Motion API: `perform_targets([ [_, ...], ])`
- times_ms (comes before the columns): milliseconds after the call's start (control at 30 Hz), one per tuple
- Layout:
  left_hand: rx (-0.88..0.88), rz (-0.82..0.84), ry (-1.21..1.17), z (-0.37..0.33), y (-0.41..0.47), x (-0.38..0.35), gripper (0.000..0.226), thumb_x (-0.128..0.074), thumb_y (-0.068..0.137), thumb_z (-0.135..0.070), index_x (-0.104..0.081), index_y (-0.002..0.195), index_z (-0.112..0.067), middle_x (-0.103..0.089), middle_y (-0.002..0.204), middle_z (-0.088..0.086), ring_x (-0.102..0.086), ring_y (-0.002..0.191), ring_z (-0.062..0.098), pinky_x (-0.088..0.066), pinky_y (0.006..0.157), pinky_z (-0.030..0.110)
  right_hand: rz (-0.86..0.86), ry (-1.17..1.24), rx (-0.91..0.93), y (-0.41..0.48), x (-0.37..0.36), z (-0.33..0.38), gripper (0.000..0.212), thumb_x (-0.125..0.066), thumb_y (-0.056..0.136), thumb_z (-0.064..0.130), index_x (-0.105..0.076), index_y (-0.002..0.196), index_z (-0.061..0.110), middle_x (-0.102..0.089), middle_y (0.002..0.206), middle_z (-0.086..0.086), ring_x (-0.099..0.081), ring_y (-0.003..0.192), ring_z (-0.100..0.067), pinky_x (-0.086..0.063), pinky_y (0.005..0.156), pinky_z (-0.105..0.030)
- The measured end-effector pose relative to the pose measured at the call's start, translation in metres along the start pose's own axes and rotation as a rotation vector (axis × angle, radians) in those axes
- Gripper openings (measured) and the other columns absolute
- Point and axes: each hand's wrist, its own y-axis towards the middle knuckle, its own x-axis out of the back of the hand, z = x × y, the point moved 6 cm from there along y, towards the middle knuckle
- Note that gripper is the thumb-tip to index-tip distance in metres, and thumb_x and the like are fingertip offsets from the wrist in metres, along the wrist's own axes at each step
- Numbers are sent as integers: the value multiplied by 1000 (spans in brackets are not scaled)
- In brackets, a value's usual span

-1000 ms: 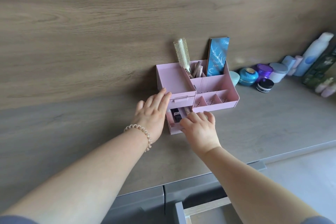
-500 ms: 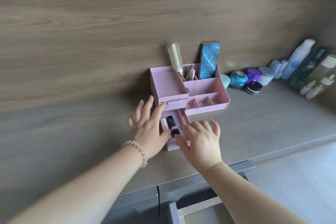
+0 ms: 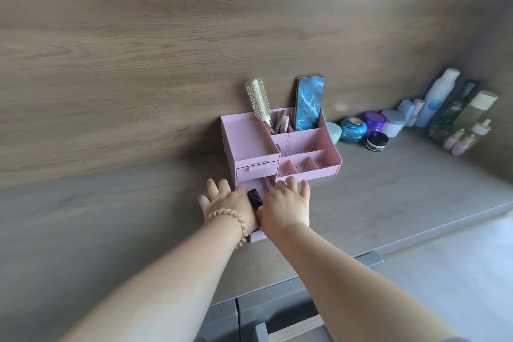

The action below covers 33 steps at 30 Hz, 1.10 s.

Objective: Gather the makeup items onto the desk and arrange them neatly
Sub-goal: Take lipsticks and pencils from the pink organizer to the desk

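Note:
A pink organizer (image 3: pixel 249 141) stands on the grey desk (image 3: pixel 388 191) against the wood wall. It holds a hairbrush (image 3: pixel 258 100), a blue palette (image 3: pixel 309 103) and several pencils. Its lower drawer (image 3: pixel 257 236) is pulled out toward me. My left hand (image 3: pixel 226 203), with a bead bracelet, lies over the drawer's left side, fingers spread. My right hand (image 3: pixel 287 204) lies flat over the right side, fingers apart. A black lipstick (image 3: pixel 254 197) shows between the two hands, in the drawer. The rest of the drawer's contents are hidden under my hands.
To the organizer's right stand a teal jar (image 3: pixel 353 129), a purple jar (image 3: pixel 374 120), a white jar (image 3: pixel 392 123) and a black jar (image 3: pixel 376 141), then several bottles (image 3: pixel 441 97) in the corner. A desk drawer (image 3: pixel 291 330) is open below the front edge.
The organizer's lower drawer has come farther out toward me. Both hands moved from its front to lie over it, and the black lipstick now sits between them.

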Motion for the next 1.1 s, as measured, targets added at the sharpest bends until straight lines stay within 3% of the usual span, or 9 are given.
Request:
perform_targets([
  [200, -36, -228, -86, -2, -11, 8, 22, -47, 79, -38, -47, 100, -31, -35, 132, 2, -12, 138, 31, -24, 98, 44, -7, 12, -17, 6, 1, 2, 28, -49, 82, 29, -67, 102, 19, -57, 117, -3, -27, 129, -28, -6, 112, -49],
  [367, -138, -495, -300, -3, -32, 27, 29, -53, 77, -29, -46, 105, -34, -59, 100, -2, -49, 101, 28, -35, 79, 34, -188, 190, -131, -8, 26, -16, 7, -56, 75, 28, -59, 77, 23, -61, 81, 0, -46, 106, -24, -17, 104, -40],
  [500, -306, -372, -707, -35, -53, 44, 45, -52, 83, -12, -37, 114, -41, -68, 93, 3, -64, 84, 32, -50, 65, 33, -327, 406, -318, -45, 42, -53, 15, -55, 70, 31, -53, 65, 17, -55, 59, 3, -52, 69, -24, -28, 80, -31],
  [567, -405, -328, -760, -72, -71, 51, 50, -54, 82, -7, -37, 117, -38, -68, 95, 5, -65, 83, 30, -51, 67, 33, -334, 702, -472, -74, 39, -84, 11, -55, 72, 29, -60, 75, 20, -61, 65, 5, -57, 68, -22, -40, 79, -34],
  [633, -531, -229, -803, -120, -97, 48, 51, -57, 83, -6, -38, 121, -33, -65, 98, 5, -65, 82, 27, -49, 63, 30, -392, 943, -634, -114, 36, -125, 26, -56, 74, 33, -65, 98, 29, -66, 83, 8, -62, 78, -20, -51, 80, -38],
  [700, -608, -157, -797, -158, -122, 38, 53, -60, 85, -10, -34, 126, -32, -62, 99, 4, -64, 80, 24, -49, 61, 28, -432, 959, -689, -149, 37, -158, 34, -53, 75, 32, -63, 108, 29, -62, 93, 2, -59, 84, -21, -51, 78, -37],
  [767, -683, -74, -780, -194, -156, 25, 55, -61, 86, -13, -30, 127, -34, -61, 98, 4, -64, 79, 23, -54, 65, 32, -438, 947, -776, -193, 37, -192, 27, -51, 75, 30, -63, 99, 31, -57, 93, -2, -55, 81, -24, -48, 72, -37],
  [867, -818, 79, -723, -238, -217, -5, 56, -60, 86, -15, -28, 127, -34, -60, 92, 0, -64, 77, 25, -56, 70, 38, -516, 972, -962, -273, 40, -240, 24, -54, 72, 28, -56, 85, 48, -60, 97, 1, -61, 84, -26, -53, 80, -46],
  [1100, -1068, 306, -551, -334, -354, -66, 51, -63, 84, -15, -35, 125, -25, -62, 100, -4, -62, 82, 17, -48, 70, 31, -606, 881, -1217, -450, 37, -326, 21, -62, 70, 21, -45, 74, 33, -61, 79, 10, -62, 81, -20, -49, 84, -46],
])
